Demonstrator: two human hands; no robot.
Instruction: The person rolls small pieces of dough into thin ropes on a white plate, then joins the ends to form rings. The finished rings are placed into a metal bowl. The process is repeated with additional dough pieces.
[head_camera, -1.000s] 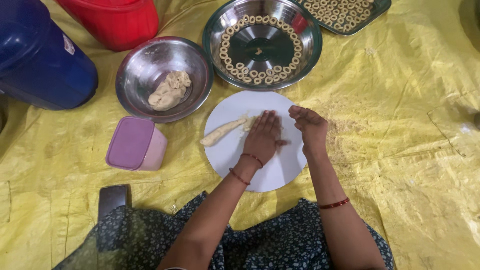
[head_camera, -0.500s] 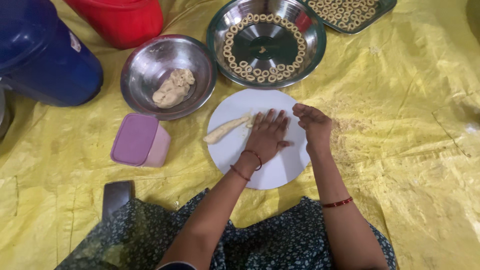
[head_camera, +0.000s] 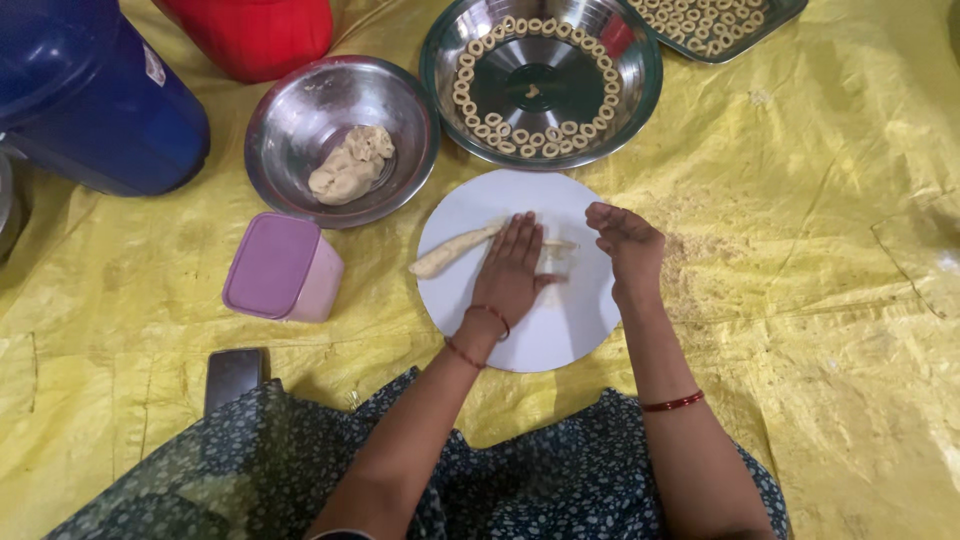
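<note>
Pale dough rope (head_camera: 455, 253) lies on the white round board (head_camera: 560, 330), which rests on the yellow plastic sheet (head_camera: 820, 200) covering the floor. Left hand (head_camera: 515, 270) is laid flat, palm down, fingers extended and together, pressing on the right portion of the rope; the tapered free end projects to the left, toward the board's edge. Right hand (head_camera: 625, 240) is at the board's right edge, fingers loosely curled; whether it grips anything cannot be told. Above the board stands a steel bowl (head_camera: 640, 80) with dough rings (head_camera: 480, 110) arranged around its inner wall. To its left, a second steel bowl (head_camera: 290, 120) contains a dough lump (head_camera: 350, 165). A lilac lidded container (head_camera: 280, 268) sits just left of the board. A steel tray (head_camera: 770, 20) holding further rings occupies the upper right. A blue drum (head_camera: 90, 100) and a red bucket (head_camera: 250, 35) stand at upper left
</note>
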